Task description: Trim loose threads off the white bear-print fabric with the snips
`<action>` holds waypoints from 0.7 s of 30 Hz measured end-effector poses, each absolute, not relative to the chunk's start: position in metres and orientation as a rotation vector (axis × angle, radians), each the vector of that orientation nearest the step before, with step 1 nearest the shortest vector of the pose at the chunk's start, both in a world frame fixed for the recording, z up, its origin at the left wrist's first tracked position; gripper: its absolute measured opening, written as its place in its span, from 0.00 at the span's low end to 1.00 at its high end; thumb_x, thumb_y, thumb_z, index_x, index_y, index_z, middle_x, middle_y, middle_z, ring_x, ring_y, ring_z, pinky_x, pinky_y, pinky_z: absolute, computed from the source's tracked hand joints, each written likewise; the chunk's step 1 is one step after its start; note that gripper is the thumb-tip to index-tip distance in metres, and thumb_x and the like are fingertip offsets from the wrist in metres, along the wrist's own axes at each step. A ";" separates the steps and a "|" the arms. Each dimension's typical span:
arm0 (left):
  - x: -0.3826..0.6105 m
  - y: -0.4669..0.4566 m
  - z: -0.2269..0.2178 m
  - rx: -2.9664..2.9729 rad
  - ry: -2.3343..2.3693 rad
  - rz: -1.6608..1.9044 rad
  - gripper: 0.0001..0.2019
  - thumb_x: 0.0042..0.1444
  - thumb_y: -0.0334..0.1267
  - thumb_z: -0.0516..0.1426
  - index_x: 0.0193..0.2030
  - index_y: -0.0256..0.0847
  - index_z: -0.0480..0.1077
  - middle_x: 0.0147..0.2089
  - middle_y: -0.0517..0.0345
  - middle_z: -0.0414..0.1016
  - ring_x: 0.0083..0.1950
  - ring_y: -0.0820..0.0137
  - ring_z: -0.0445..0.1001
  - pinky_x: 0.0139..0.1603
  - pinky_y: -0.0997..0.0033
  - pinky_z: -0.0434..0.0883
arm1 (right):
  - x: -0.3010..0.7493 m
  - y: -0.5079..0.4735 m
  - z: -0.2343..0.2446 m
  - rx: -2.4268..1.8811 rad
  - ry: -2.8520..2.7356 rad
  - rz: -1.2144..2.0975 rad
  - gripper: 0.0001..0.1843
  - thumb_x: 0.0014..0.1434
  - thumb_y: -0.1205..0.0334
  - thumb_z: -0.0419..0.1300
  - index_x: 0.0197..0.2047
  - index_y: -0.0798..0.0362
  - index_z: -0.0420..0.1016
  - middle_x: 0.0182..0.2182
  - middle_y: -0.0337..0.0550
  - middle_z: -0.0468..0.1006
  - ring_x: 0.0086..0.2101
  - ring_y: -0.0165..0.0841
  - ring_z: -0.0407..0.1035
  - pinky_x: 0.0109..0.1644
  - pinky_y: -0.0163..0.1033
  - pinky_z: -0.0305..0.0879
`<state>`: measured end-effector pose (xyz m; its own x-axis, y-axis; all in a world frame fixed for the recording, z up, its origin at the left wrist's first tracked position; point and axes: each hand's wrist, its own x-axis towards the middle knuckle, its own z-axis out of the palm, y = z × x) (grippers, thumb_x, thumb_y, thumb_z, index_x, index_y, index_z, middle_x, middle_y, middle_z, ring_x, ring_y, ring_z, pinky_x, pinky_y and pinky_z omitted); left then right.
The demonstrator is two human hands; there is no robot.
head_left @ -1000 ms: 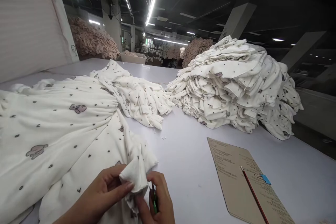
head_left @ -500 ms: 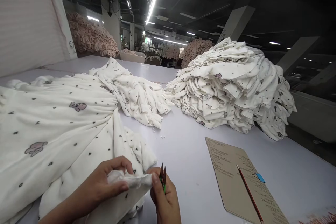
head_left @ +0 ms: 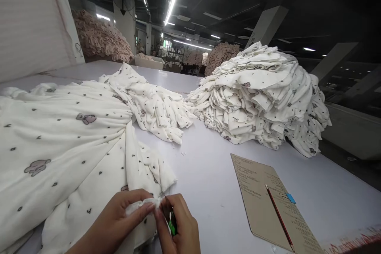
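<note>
A white garment (head_left: 68, 154) printed with small dark marks and grey-pink bears lies spread over the left of the table. My left hand (head_left: 119, 222) pinches a bunched edge of it (head_left: 139, 205) near the table's front. My right hand (head_left: 178, 226) is closed around small green-handled snips (head_left: 172, 226), its fingertips meeting the same bit of cloth. The snips' blades are hidden against the fabric.
A tall stack of folded matching garments (head_left: 262, 99) stands at the right back, with a smaller loose heap (head_left: 154, 107) in the middle. A brown printed card (head_left: 268, 202) with a red pencil (head_left: 279, 218) and blue clip (head_left: 289, 197) lies at the right front. Pink fabric piles sit behind.
My right hand has moved left from beside the cloth, snips' blades up, to press its fingertips against the pinched edge. My left hand has bunched the edge tighter.
</note>
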<state>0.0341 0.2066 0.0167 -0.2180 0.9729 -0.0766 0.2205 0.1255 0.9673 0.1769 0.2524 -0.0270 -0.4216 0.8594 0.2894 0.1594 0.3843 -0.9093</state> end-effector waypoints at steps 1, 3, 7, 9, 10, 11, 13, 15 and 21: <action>0.036 0.206 0.015 1.206 1.580 1.177 0.12 0.53 0.47 0.56 0.26 0.45 0.76 0.30 0.64 0.79 0.36 0.68 0.75 0.39 0.80 0.69 | 0.178 0.254 -0.026 -0.907 -1.825 1.132 0.13 0.60 0.52 0.54 0.29 0.50 0.64 0.25 0.35 0.62 0.26 0.30 0.57 0.30 0.34 0.52; 0.038 0.205 0.013 1.165 1.630 1.194 0.10 0.51 0.47 0.57 0.27 0.46 0.77 0.32 0.64 0.80 0.39 0.67 0.76 0.41 0.80 0.69 | 0.181 0.258 -0.022 -0.910 -1.739 1.358 0.17 0.60 0.48 0.54 0.26 0.51 0.62 0.23 0.34 0.59 0.25 0.29 0.54 0.29 0.33 0.50; 0.037 0.202 0.010 1.069 1.744 1.176 0.10 0.47 0.47 0.60 0.29 0.46 0.79 0.35 0.63 0.80 0.43 0.64 0.75 0.44 0.79 0.68 | 0.191 0.264 -0.016 -0.813 -1.439 1.846 0.24 0.54 0.39 0.59 0.26 0.52 0.61 0.19 0.30 0.53 0.20 0.24 0.44 0.23 0.31 0.43; 0.034 0.203 0.010 1.068 1.704 1.130 0.13 0.49 0.50 0.58 0.29 0.44 0.78 0.33 0.61 0.79 0.40 0.64 0.75 0.42 0.77 0.69 | 0.194 0.263 -0.018 -0.783 -1.388 1.860 0.25 0.54 0.38 0.59 0.26 0.52 0.61 0.19 0.29 0.52 0.20 0.24 0.42 0.22 0.32 0.40; 0.032 0.204 0.010 1.058 1.674 1.111 0.15 0.50 0.52 0.58 0.29 0.42 0.77 0.32 0.60 0.79 0.39 0.64 0.75 0.40 0.76 0.69 | 0.195 0.261 -0.022 -0.787 -1.399 1.807 0.25 0.55 0.38 0.58 0.26 0.52 0.61 0.19 0.30 0.52 0.20 0.24 0.42 0.23 0.32 0.41; 0.030 0.205 0.010 1.037 1.649 1.097 0.17 0.51 0.54 0.57 0.30 0.41 0.77 0.32 0.59 0.78 0.38 0.64 0.75 0.39 0.75 0.70 | 0.195 0.259 -0.026 -0.808 -1.431 1.713 0.24 0.56 0.38 0.56 0.27 0.52 0.62 0.20 0.31 0.54 0.21 0.25 0.44 0.23 0.32 0.43; 0.027 0.205 0.007 0.957 1.641 1.091 0.19 0.51 0.55 0.58 0.34 0.40 0.77 0.33 0.57 0.78 0.39 0.62 0.75 0.40 0.72 0.71 | 0.195 0.256 -0.036 -0.878 -1.565 1.453 0.22 0.58 0.39 0.54 0.29 0.51 0.65 0.22 0.33 0.58 0.22 0.27 0.49 0.25 0.33 0.46; 0.025 0.205 0.005 0.873 1.662 1.111 0.20 0.50 0.55 0.59 0.38 0.40 0.76 0.37 0.56 0.79 0.43 0.60 0.75 0.43 0.69 0.71 | 0.194 0.253 -0.045 -0.924 -1.753 1.182 0.20 0.59 0.41 0.54 0.30 0.50 0.68 0.23 0.34 0.62 0.22 0.28 0.54 0.25 0.34 0.48; 0.033 0.204 0.011 0.936 1.615 1.119 0.17 0.48 0.54 0.59 0.31 0.42 0.77 0.35 0.59 0.80 0.44 0.61 0.74 0.46 0.72 0.70 | 0.189 0.251 -0.045 -0.948 -2.031 0.825 0.19 0.62 0.44 0.51 0.33 0.49 0.73 0.24 0.38 0.68 0.20 0.30 0.61 0.24 0.34 0.52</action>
<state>0.0325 0.2041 0.0114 -0.2790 0.9234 -0.2634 0.0781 0.2952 0.9522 0.1886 0.2512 -0.0451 -0.4569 0.8200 0.3447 0.3470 0.5211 -0.7798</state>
